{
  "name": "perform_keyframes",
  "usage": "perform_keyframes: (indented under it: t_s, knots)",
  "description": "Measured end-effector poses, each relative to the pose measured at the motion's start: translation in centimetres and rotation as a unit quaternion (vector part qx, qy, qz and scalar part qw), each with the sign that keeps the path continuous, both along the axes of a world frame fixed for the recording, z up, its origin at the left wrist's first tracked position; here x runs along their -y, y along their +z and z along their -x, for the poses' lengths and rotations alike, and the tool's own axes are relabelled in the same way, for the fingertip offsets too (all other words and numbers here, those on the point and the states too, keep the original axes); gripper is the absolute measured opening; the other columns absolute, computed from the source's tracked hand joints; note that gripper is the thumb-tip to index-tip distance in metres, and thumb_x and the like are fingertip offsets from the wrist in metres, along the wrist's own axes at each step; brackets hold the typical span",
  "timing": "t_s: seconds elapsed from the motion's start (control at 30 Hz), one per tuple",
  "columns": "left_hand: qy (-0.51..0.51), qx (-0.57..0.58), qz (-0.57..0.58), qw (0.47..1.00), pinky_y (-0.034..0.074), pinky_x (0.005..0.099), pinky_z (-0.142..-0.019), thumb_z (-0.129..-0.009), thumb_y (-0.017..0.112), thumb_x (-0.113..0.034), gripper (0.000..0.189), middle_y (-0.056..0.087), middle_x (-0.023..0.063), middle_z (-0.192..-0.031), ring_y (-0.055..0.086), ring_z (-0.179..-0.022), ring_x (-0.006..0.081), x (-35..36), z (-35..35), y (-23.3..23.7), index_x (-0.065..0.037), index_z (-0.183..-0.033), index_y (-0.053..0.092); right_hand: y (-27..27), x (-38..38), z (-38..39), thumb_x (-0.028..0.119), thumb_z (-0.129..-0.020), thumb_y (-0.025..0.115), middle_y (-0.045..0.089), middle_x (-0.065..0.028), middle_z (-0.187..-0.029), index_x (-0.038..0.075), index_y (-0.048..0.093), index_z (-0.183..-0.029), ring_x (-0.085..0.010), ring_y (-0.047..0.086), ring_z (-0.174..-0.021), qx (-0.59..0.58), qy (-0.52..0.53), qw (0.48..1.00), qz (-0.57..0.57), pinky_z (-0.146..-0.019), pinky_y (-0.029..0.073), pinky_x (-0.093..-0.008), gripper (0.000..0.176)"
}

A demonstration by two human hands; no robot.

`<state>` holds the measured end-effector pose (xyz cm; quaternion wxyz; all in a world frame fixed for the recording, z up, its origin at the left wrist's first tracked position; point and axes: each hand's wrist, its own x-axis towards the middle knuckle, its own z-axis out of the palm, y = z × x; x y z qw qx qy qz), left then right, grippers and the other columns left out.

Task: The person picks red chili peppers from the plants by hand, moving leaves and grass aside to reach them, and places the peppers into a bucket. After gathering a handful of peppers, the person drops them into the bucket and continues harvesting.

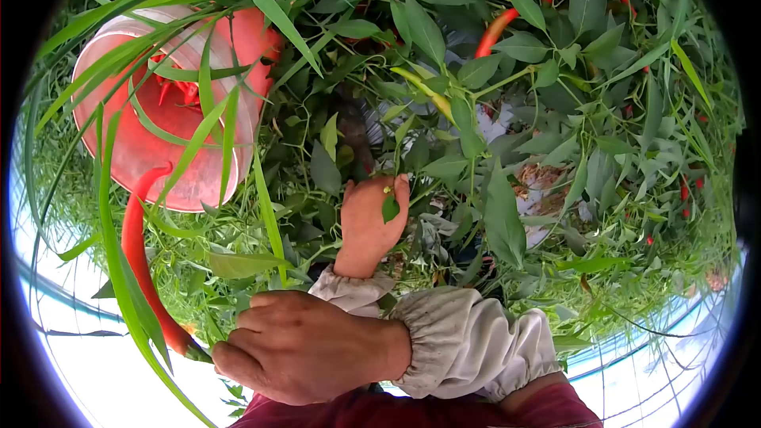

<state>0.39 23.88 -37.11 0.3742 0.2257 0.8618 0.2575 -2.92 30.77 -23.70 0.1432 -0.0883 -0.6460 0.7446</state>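
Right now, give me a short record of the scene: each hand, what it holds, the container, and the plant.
right hand: closed grip at the stem end of a long red chili
left hand: reaching among the leaves of the chili plant; grip hidden
red bucket: upper left, picked chilies inside
unpicked chili: red, hanging among the leaves at the top

Right hand (297,349) sits low and close to the body, back of the hand facing up, fingers curled tight into a fist. Its forearm, in a pale gathered sleeve (468,341), comes in from the right and lies across the body. Left hand (371,222) is just above the right hand, reaching away, wrist straight, fingers bent forward. Whether they are closed can't be made out.
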Motion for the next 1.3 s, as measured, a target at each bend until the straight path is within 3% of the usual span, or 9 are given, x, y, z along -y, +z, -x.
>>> perform_keyframes:
  t_s: [0.1,0.23,0.3,0.4,0.5,0.6,0.73,0.93,1.3]
  knots:
    - [-0.023,0.055,0.047,0.997,0.042,0.0581,-0.092,-0.095,0.053,-0.028,0.028,0.066,0.0146,-0.083,0.061,-0.084,0.0371,-0.4,0.6,0.5,-0.005,-0.085,0.066,-1.1,-0.7,2.0,0.015,-0.081,0.056,0.054,-0.0041,-0.066,0.002,0.053,-0.084,-0.0174,0.057,-0.062,-0.03,0.086,0.991,-0.102,-0.06,0.044,-0.0344,0.013]
    - [-0.06,0.031,0.094,0.993,0.045,0.0456,-0.094,-0.089,0.067,-0.024,0.019,0.069,0.0099,-0.084,0.066,-0.08,0.0297,0.4,0.7,-0.1,-0.007,-0.099,0.067,-6.6,-1.2,0.8,0.017,-0.089,0.058,0.056,-0.0052,-0.074,0.0,0.057,-0.096,-0.0154,0.057,-0.069,0.106,-0.1,0.98,-0.133,-0.067,0.049,-0.0338,0.019]
    - [-0.135,-0.032,0.018,0.99,0.047,0.0428,-0.091,-0.088,0.065,-0.025,0.026,0.068,0.0106,-0.091,0.065,-0.082,0.0314,1.4,0.5,-0.9,-0.009,-0.107,0.064,-11.8,-3.5,-1.8,0.014,-0.091,0.059,0.066,-0.0119,-0.088,0.002,0.063,-0.103,-0.0311,0.064,-0.079,0.214,-0.127,0.962,-0.112,-0.071,0.053,-0.0381,0.017]
    - [-0.251,0.054,0.146,0.955,0.047,0.0472,-0.088,-0.083,0.062,-0.023,0.023,0.067,0.0153,-0.088,0.063,-0.085,0.0378,0.0,1.0,-0.2,-0.007,-0.099,0.066,-18.9,-4.0,-4.0,0.017,-0.089,0.056,0.063,-0.0223,-0.111,-0.005,0.056,-0.122,-0.0396,0.06,-0.104,0.467,0.095,0.866,-0.149,-0.088,0.049,-0.0453,0.04]
    - [-0.19,0.045,0.108,0.975,0.045,0.0558,-0.093,-0.077,0.06,-0.024,0.023,0.066,0.018,-0.075,0.062,-0.072,0.0383,0.4,1.1,-0.7,-0.004,-0.085,0.069,-26.4,-1.2,-2.5,0.017,-0.087,0.059,0.062,-0.0256,-0.113,-0.008,0.046,-0.132,-0.0407,0.06,-0.105,0.407,0.073,0.898,-0.149,-0.091,0.049,-0.0452,0.053]
    - [-0.241,0.081,0.122,0.96,0.049,0.0484,-0.083,-0.076,0.065,-0.021,0.019,0.065,0.0158,-0.08,0.06,-0.078,0.0384,1.1,1.7,-0.6,-0.006,-0.088,0.066,-31.1,0.5,1.0,0.019,-0.083,0.063,0.062,-0.0284,-0.11,-0.008,0.04,-0.134,-0.0411,0.062,-0.103,0.501,0.166,0.849,0.007,-0.091,0.05,-0.0448,0.062]
    - [-0.208,-0.006,0.004,0.978,0.054,0.0362,-0.072,-0.073,0.068,-0.018,0.024,0.066,0.0076,-0.086,0.063,-0.077,0.0293,1.9,1.8,-0.5,-0.01,-0.096,0.066,-36.8,2.3,2.2,0.025,-0.081,0.064,0.063,-0.0274,-0.108,-0.003,0.058,-0.118,-0.0415,0.062,-0.1,0.509,0.183,0.828,-0.15,-0.086,0.051,-0.0453,0.046]
    - [-0.143,0.01,-0.037,0.989,0.046,0.0582,-0.086,-0.077,0.064,-0.029,0.028,0.064,0.0117,-0.079,0.062,-0.077,0.0354,2.7,1.1,-1.7,-0.009,-0.097,0.065,-34.2,0.8,3.5,0.028,-0.083,0.061,0.067,-0.0181,-0.106,0.008,0.068,-0.105,-0.037,0.065,-0.095,0.505,0.062,0.852,-0.123,-0.081,0.052,-0.0461,0.031]
    - [-0.087,0.074,0.113,0.987,0.046,0.044,-0.091,-0.081,0.058,-0.017,0.019,0.065,0.018,-0.074,0.063,-0.076,0.0357,0.9,2.5,-1.5,-0.001,-0.072,0.063,-23.5,-4.0,0.3,0.021,-0.074,0.061,0.063,-0.013,-0.065,0.009,0.067,-0.071,-0.0332,0.064,-0.063,0.247,0.052,0.94,-0.229,-0.058,0.05,-0.0442,0.014]
